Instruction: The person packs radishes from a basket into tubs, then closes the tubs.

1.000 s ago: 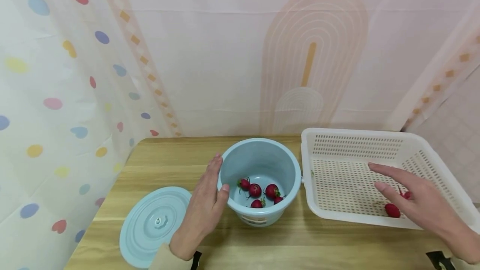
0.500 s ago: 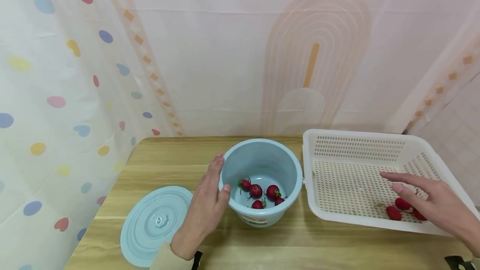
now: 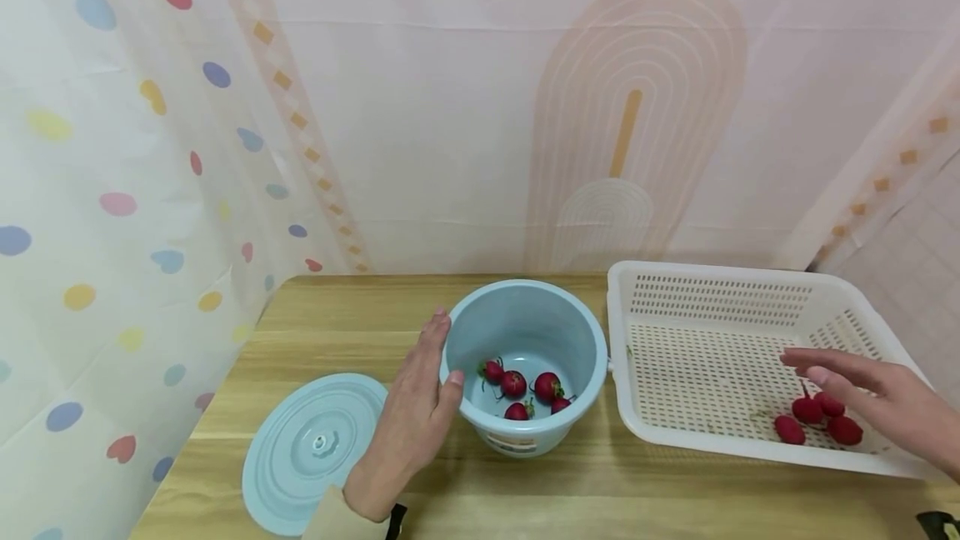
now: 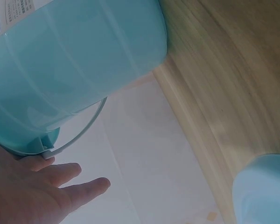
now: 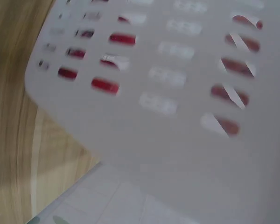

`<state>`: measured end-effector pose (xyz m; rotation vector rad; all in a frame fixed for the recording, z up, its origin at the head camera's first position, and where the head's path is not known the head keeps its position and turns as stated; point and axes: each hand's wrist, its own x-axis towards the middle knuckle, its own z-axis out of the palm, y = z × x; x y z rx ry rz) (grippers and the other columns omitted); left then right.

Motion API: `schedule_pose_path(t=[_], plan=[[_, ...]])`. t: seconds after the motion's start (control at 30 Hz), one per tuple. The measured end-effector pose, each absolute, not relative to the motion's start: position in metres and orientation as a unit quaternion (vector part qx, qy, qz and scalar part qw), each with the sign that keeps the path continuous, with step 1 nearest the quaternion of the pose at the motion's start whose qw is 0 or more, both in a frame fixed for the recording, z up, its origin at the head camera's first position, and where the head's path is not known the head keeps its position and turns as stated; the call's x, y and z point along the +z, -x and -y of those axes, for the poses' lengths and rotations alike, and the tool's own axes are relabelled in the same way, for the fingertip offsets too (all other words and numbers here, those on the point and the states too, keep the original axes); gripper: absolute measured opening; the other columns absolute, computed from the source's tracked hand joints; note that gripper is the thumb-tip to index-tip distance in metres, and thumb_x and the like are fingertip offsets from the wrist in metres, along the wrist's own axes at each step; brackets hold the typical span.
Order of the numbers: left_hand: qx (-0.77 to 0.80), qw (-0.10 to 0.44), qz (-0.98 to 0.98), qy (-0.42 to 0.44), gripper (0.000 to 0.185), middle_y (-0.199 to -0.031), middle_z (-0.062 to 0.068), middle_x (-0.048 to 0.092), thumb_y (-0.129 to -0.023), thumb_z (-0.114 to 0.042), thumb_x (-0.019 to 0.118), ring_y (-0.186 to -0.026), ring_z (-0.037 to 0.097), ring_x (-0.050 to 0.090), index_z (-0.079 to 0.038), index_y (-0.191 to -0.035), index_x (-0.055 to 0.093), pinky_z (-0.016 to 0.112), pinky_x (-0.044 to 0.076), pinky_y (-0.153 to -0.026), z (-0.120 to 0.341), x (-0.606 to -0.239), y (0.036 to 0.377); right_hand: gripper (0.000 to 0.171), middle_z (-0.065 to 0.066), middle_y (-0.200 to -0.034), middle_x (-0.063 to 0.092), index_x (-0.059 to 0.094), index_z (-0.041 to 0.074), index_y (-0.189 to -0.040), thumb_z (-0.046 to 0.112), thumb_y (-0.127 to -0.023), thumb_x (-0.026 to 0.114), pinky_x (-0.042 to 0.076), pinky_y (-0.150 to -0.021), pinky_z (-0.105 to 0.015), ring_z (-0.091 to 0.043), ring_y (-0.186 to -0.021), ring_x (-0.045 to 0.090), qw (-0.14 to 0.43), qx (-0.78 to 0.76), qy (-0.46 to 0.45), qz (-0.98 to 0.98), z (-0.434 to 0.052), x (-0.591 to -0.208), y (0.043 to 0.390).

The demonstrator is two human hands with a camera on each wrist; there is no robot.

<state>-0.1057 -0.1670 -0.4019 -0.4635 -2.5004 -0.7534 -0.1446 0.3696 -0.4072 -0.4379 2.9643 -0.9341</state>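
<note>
A light blue bucket (image 3: 525,437) stands mid-table with several red radishes (image 3: 513,384) on its bottom. My left hand (image 3: 408,407) lies along the bucket's left side, fingers extended and thumb at the rim. In the left wrist view, the fingers (image 4: 86,191) spread near the bucket's wire handle (image 4: 81,133). At the right, my right hand (image 3: 877,398) hovers over the white perforated basket (image 3: 697,365) with loosely bent fingers and nothing visible in its grasp. Several radishes (image 3: 807,411) lie beneath it. In the right wrist view, the basket wall (image 5: 130,135) hides most of the hand.
A round light blue lid (image 3: 311,448) lies on the wooden table (image 3: 547,498) left of the bucket. The basket stands close to the bucket's right side. A patterned curtain (image 3: 435,123) hangs behind the table's back edge.
My right hand has moved to the right over the basket, uncovering more of the radishes there. My left hand stays at the bucket, and the radishes inside it look unchanged.
</note>
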Motion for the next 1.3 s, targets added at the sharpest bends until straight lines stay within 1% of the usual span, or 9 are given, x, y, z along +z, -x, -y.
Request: schedule_pose_path(t=[0.2,0.3,0.37,0.57,0.67,0.77,1.0,1.23,1.3], plan=[[-0.276,0.242,0.915,0.169,0.062,-0.168,0.01,0.032,-0.105,-0.028,0.047,-0.152,0.033,0.034,-0.003,-0.161,0.033,0.06,0.034,-0.117,0.167,-0.402,0.105,0.04,-0.029,-0.13,0.066,0.065,0.005,-0.138,0.03,-0.108,0.056,0.055,-0.072,-0.028,0.015,-0.096,0.054,0.028,-0.284,0.131,-0.949,-0.379,-0.41,0.15],[-0.276,0.242,0.915,0.168,0.062,-0.168,0.01,0.032,-0.106,-0.029,0.047,-0.152,0.033,0.034,-0.003,-0.161,0.033,0.06,0.034,-0.117,0.167,-0.403,0.104,0.041,-0.031,-0.128,0.066,0.065,0.001,-0.136,0.029,-0.107,0.058,0.061,-0.076,-0.047,-0.005,-0.098,0.068,0.036,-0.282,0.137,-0.949,-0.383,-0.411,0.153],[-0.275,0.242,0.915,0.168,0.062,-0.167,0.011,0.032,-0.106,-0.029,0.047,-0.151,0.034,0.035,-0.003,-0.161,0.033,0.061,0.035,-0.116,0.167,-0.403,0.104,0.042,-0.03,-0.128,0.066,0.065,0.0,-0.136,0.03,-0.106,0.059,0.06,-0.076,-0.049,-0.011,-0.096,0.07,0.044,-0.277,0.137,-0.95,-0.386,-0.412,0.156],[-0.273,0.242,0.916,0.168,0.062,-0.168,0.01,0.032,-0.107,-0.031,0.045,-0.152,0.034,0.034,-0.004,-0.161,0.033,0.062,0.035,-0.116,0.168,-0.403,0.104,0.04,-0.028,-0.126,0.068,0.066,-0.004,-0.133,0.025,-0.104,0.062,0.053,-0.069,-0.021,0.008,-0.091,0.062,0.062,-0.268,0.16,-0.948,-0.394,-0.413,0.163],[-0.274,0.241,0.916,0.168,0.062,-0.168,0.01,0.031,-0.107,-0.031,0.045,-0.152,0.034,0.034,-0.004,-0.161,0.032,0.062,0.035,-0.116,0.168,-0.403,0.105,0.041,-0.029,-0.126,0.067,0.065,-0.005,-0.133,0.023,-0.104,0.062,0.053,-0.069,-0.022,-0.014,-0.098,0.071,0.082,-0.269,0.174,-0.944,-0.395,-0.412,0.166],[-0.275,0.24,0.916,0.168,0.062,-0.168,0.01,0.031,-0.107,-0.031,0.045,-0.152,0.034,0.033,-0.004,-0.162,0.032,0.062,0.035,-0.116,0.168,-0.403,0.105,0.041,-0.029,-0.126,0.068,0.065,-0.005,-0.133,0.023,-0.103,0.064,0.053,-0.07,-0.023,-0.033,-0.102,0.07,0.104,-0.258,0.181,-0.943,-0.393,-0.41,0.17],[-0.277,0.233,0.918,0.163,0.062,-0.169,0.008,0.03,-0.107,-0.031,0.044,-0.152,0.033,0.033,-0.006,-0.162,0.031,0.064,0.035,-0.115,0.168,-0.402,0.105,0.04,-0.026,-0.125,0.069,0.066,-0.005,-0.132,0.021,-0.101,0.067,0.053,-0.074,-0.023,-0.025,-0.107,0.067,0.142,-0.237,0.188,-0.943,-0.391,-0.41,0.18],[-0.28,0.23,0.918,0.162,0.062,-0.169,0.008,0.03,-0.107,-0.031,0.044,-0.152,0.033,0.033,-0.006,-0.162,0.032,0.066,0.035,-0.114,0.167,-0.403,0.105,0.041,-0.027,-0.123,0.068,0.065,-0.008,-0.13,0.018,-0.099,0.069,0.053,-0.074,-0.021,-0.039,-0.109,0.067,0.188,-0.244,0.212,-0.927,-0.39,-0.413,0.188],[-0.281,0.23,0.918,0.162,0.061,-0.169,0.008,0.03,-0.107,-0.031,0.044,-0.152,0.033,0.033,-0.006,-0.162,0.032,0.066,0.035,-0.114,0.167,-0.403,0.105,0.041,-0.025,-0.121,0.069,0.064,-0.01,-0.13,0.016,-0.099,0.069,0.053,-0.074,-0.02,-0.028,-0.106,0.069,0.202,-0.253,0.222,-0.92,-0.391,-0.415,0.189]])
